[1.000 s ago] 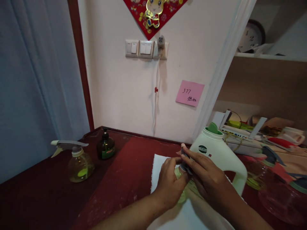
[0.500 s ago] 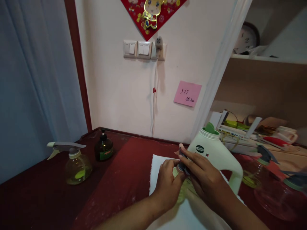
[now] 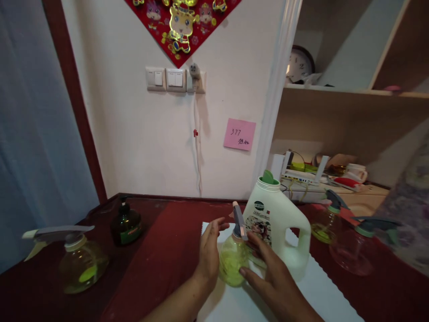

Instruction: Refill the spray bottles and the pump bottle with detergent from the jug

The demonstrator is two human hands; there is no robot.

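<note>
A clear round spray bottle (image 3: 232,264) with yellow-green liquid and a grey trigger head stands upright on a white cloth (image 3: 221,308). My left hand (image 3: 209,252) is at the bottle's left side, palm turned toward it, fingers apart. On the opposite side is my right hand (image 3: 268,273), its fingers stretched out and spread. The right thumb is at the lower bottle and the forefinger is near the neck; I cannot tell how firmly they touch. Right behind stands a pale green jug (image 3: 291,232) with a handle and a green piece in its mouth.
Another spray bottle (image 3: 83,264) and a dark pump bottle (image 3: 126,223) stand to the left on the red table (image 3: 150,268). To the right are a yellowish spray bottle (image 3: 326,223) and a pink spray bottle (image 3: 353,250). A white router (image 3: 301,176) sits beyond them.
Both hands have come off the spray bottle's head and moved down and apart to its sides. The view has shifted right, so things appear farther left.
</note>
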